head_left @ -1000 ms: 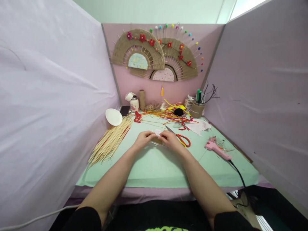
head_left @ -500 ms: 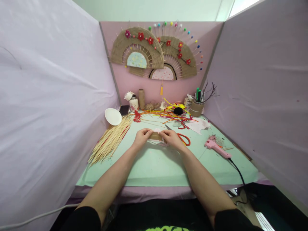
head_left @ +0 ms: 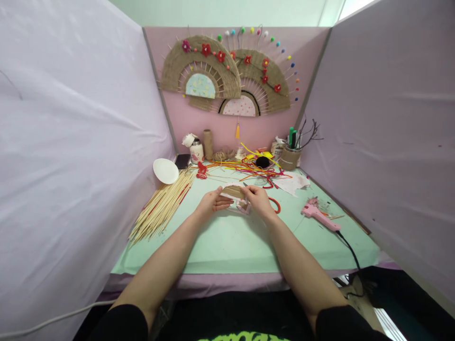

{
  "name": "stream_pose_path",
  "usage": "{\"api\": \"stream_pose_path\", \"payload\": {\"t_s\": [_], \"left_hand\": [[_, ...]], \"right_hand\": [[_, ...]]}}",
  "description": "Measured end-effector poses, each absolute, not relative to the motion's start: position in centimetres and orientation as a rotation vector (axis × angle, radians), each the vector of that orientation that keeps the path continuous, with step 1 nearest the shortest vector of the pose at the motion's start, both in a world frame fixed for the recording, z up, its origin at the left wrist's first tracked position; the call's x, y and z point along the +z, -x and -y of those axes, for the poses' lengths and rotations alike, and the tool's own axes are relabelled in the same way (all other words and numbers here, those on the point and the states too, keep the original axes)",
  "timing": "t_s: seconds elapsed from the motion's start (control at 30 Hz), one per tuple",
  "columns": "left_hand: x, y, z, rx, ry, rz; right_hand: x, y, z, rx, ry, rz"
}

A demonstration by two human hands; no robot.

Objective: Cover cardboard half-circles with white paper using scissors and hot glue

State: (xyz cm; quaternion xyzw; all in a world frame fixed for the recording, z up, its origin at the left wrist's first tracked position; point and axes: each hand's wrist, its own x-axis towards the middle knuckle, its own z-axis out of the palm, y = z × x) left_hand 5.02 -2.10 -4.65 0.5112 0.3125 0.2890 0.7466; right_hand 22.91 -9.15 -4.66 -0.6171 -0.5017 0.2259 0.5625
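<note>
A: Where is the semicircular brown piece with the pale pink-and-white edging (head_left: 233, 192)?

B: It is between your two hands, over the middle of the mint-green cloth-covered tabletop (head_left: 227, 248), curved edge away from you, brown face showing.

A: How does your left hand (head_left: 214, 201) hold it?

B: You have its left end between thumb and fingers, the fingers reaching out below the piece, slightly parted.

A: And your right hand (head_left: 258, 200)?

B: You are pinching the opposite end between thumb and fingertips, with the other fingers curled in.

A: What lies close to you there?

B: A crumpled pink-and-white scrap (head_left: 243, 209) sits just below the piece, on your near side. Scissors with orange-red handles (head_left: 277, 205) lie beside your right hand, which partly hides them.

A: Anything further out?

B: To your right, well apart, rests a pink glue gun with a black cord (head_left: 321, 219). To your left you have a spread of thin pale wooden sticks (head_left: 161, 208), and by their far ends a tilted round white dish (head_left: 166, 171).
</note>
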Motion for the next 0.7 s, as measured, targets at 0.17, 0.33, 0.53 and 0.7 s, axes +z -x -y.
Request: {"api": "stream_pose_path", "payload": {"t_s": [0.17,0.33,0.53,0.7], "left_hand": [[-4.96,-5.47,2.89,0.660,-1.193,-0.648],[-5.31,-5.84,2.50,0.823,-1.086,-0.633],[-5.16,-5.66,2.48,0.809,-1.189,-0.717],[-5.60,-5.68,3.12,0.650,-1.656,-0.726]], "right_hand": [[-4.62,-22.51,9.24,0.615,1.409,1.091],[-5.11,-21.97,9.36,0.897,1.390,1.153],[-4.91,-22.07,9.42,0.996,1.355,1.125],[-4.73,-22.12,9.50,0.945,1.307,1.113]]}}
